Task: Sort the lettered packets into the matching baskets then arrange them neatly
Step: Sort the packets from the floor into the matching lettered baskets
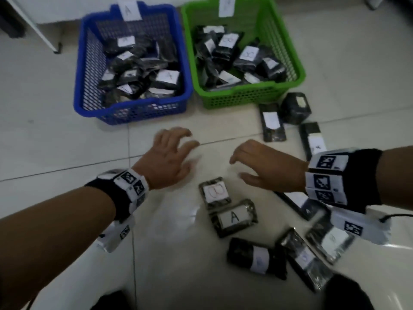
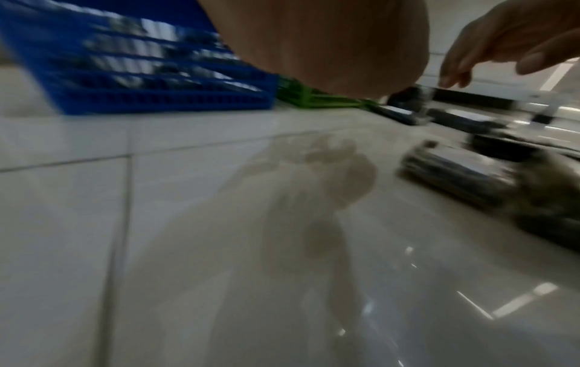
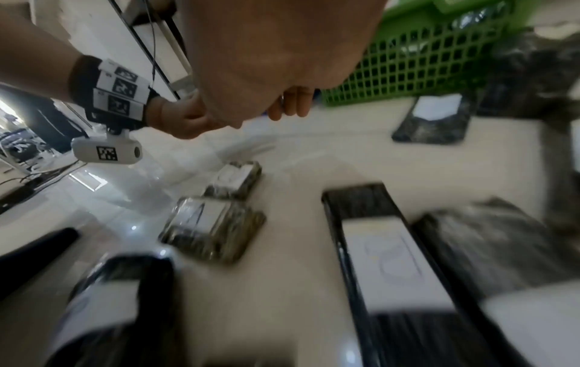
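Nearest, unsorted packets [image 1: 257, 257] lie scattered on the floor [image 1: 55, 153], labels up for reading, an A packet [image 1: 233, 218] among them. Above, left hand [image 1: 169, 159] and right hand [image 1: 266, 166] hover empty, fingers loosely spread. Beyond, blue basket [image 1: 131, 110] marked A and green basket [image 1: 248, 97] sit side by side, already part-filled.

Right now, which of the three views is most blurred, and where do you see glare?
Left wrist view is the most smeared: blue basket streaks, tiled floor shows bright glints. Right wrist view blurs toward its lower edge; the A packet stays readable. Head view is sharpest, both hands slightly soft.
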A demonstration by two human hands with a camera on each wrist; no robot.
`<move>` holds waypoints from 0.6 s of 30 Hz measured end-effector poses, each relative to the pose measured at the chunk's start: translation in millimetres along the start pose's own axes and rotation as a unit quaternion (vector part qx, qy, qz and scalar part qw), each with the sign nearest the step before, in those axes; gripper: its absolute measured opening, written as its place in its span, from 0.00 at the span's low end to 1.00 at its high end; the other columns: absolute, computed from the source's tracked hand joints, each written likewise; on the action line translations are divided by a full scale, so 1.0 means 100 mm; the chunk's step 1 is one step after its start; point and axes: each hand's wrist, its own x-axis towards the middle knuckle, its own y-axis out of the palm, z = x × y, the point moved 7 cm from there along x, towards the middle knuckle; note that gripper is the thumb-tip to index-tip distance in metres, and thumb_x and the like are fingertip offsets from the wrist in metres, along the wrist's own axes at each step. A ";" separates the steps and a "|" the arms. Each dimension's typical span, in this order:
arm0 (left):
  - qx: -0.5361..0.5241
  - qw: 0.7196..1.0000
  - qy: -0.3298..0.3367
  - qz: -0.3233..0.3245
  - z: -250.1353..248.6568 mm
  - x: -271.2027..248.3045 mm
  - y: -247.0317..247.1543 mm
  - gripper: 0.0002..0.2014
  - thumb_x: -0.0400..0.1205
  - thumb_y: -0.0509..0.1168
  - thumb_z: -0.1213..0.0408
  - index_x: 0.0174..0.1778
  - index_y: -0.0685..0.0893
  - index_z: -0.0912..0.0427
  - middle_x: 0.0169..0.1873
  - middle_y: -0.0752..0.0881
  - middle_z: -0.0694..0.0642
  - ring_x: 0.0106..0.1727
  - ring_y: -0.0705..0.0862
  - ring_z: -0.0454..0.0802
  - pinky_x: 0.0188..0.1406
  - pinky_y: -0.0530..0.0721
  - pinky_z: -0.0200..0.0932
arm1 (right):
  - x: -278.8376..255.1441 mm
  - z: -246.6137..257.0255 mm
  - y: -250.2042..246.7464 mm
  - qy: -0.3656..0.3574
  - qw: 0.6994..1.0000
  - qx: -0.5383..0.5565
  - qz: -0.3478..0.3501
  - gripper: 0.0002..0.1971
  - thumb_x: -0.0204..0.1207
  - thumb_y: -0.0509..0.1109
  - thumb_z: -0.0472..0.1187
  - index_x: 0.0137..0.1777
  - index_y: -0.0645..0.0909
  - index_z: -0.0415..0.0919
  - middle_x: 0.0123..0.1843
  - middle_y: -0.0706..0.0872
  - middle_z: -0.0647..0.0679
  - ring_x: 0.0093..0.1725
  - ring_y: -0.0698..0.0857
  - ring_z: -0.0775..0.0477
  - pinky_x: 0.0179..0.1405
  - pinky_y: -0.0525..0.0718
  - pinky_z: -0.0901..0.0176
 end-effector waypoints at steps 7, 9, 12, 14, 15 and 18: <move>-0.059 0.972 0.141 0.179 -1.18 -0.06 0.30 0.31 0.76 0.56 0.35 0.66 0.79 0.53 0.65 0.77 0.58 0.69 0.71 0.55 0.67 0.64 0.54 | -0.36 -0.05 0.47 0.021 0.988 -0.032 0.152 0.34 0.78 0.64 0.51 0.80 0.58 0.39 0.77 0.66 0.43 0.75 0.65 0.45 0.74 0.66 0.52; -0.043 0.974 0.130 0.181 -1.32 -0.09 0.35 0.31 0.74 0.58 0.34 0.62 0.82 0.55 0.62 0.79 0.56 0.67 0.71 0.54 0.66 0.62 0.52 | -0.31 -0.10 0.44 0.030 0.983 -0.045 0.177 0.35 0.78 0.65 0.49 0.81 0.54 0.41 0.81 0.60 0.45 0.78 0.60 0.46 0.77 0.62 0.54; -0.056 0.982 0.087 0.158 -1.34 -0.14 0.35 0.28 0.72 0.60 0.37 0.58 0.82 0.55 0.56 0.80 0.55 0.62 0.73 0.56 0.62 0.68 0.52 | -0.18 -0.18 0.37 0.017 0.981 -0.062 0.181 0.35 0.80 0.63 0.47 0.82 0.51 0.43 0.83 0.56 0.46 0.81 0.57 0.46 0.79 0.58 0.55; -0.074 0.982 0.074 0.160 -1.33 -0.23 0.33 0.25 0.74 0.60 0.39 0.57 0.80 0.55 0.54 0.81 0.53 0.59 0.74 0.55 0.59 0.74 0.53 | -0.08 -0.19 0.36 0.002 0.982 -0.068 0.177 0.34 0.81 0.62 0.49 0.83 0.51 0.44 0.83 0.57 0.46 0.81 0.58 0.47 0.79 0.59 0.54; -0.079 0.980 0.077 0.164 -1.34 -0.28 0.32 0.24 0.74 0.60 0.40 0.57 0.80 0.54 0.53 0.82 0.51 0.57 0.75 0.53 0.58 0.75 0.51 | -0.04 -0.20 0.35 -0.003 0.982 -0.071 0.176 0.34 0.81 0.62 0.50 0.83 0.51 0.45 0.83 0.57 0.47 0.80 0.58 0.47 0.79 0.60 0.54; -0.113 0.975 0.086 0.172 -1.32 -0.51 0.28 0.20 0.74 0.63 0.46 0.58 0.78 0.54 0.55 0.83 0.52 0.54 0.79 0.52 0.54 0.73 0.44 | 0.13 -0.11 0.41 -0.023 0.981 -0.066 0.179 0.36 0.80 0.63 0.54 0.83 0.51 0.46 0.83 0.58 0.48 0.79 0.60 0.48 0.77 0.61 0.55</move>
